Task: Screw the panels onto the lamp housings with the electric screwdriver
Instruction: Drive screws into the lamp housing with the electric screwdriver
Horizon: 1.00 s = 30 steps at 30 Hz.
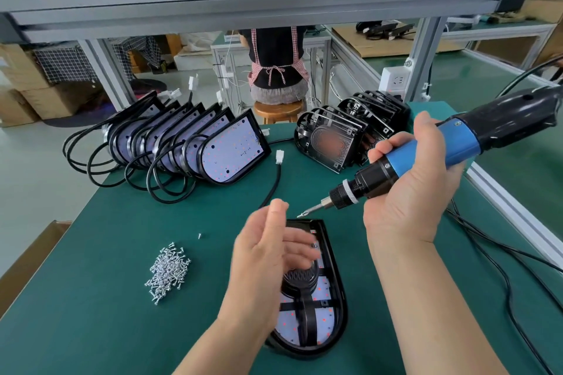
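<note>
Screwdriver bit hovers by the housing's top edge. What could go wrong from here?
The left hand is open above the lamp housing, not visibly pressing it; it may slide under the bit.
That hand is close to the bit, so a slip could jab it.
The right hand holds the electric screwdriver tilted; a screw could go in crooked.

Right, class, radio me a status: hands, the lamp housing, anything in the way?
Left hand open above lamp housing. Right hand grips electric screwdriver, bit near housing's far edge. Nothing blocking; screw pile lies left.
</note>
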{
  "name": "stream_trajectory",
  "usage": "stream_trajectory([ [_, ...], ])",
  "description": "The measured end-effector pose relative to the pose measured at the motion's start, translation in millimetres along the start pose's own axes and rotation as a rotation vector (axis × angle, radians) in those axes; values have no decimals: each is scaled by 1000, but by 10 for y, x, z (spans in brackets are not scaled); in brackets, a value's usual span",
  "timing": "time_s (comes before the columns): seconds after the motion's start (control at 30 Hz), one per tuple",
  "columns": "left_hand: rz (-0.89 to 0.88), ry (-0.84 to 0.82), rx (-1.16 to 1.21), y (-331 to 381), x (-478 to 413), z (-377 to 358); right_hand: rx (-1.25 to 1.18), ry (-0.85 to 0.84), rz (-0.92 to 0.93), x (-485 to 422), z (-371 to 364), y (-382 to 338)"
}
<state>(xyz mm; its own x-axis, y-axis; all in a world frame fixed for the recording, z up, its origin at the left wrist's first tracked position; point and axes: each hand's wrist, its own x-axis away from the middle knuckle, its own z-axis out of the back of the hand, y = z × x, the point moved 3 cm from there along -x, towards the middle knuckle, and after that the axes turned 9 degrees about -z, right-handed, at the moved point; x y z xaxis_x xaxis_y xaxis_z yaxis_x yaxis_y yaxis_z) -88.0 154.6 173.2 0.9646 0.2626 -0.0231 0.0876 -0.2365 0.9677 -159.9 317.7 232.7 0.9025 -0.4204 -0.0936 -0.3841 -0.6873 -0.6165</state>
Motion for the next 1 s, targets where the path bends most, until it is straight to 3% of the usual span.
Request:
stream_trajectory([
  [0.1, -243, 189, -577, 53, -79, 333, 103, 23, 9, -50, 39, 10],
  [0.23, -33, 58, -913, -93, -106, 514, 179, 9, 21, -208, 45, 104],
  [0.47, 59, -19, -940, -245, -93, 431, 336, -61, -20, -212, 154, 448],
  [1.0, 1, -48, -824, -268, -80, 432, 389, -97, -1, -263, 130, 489],
])
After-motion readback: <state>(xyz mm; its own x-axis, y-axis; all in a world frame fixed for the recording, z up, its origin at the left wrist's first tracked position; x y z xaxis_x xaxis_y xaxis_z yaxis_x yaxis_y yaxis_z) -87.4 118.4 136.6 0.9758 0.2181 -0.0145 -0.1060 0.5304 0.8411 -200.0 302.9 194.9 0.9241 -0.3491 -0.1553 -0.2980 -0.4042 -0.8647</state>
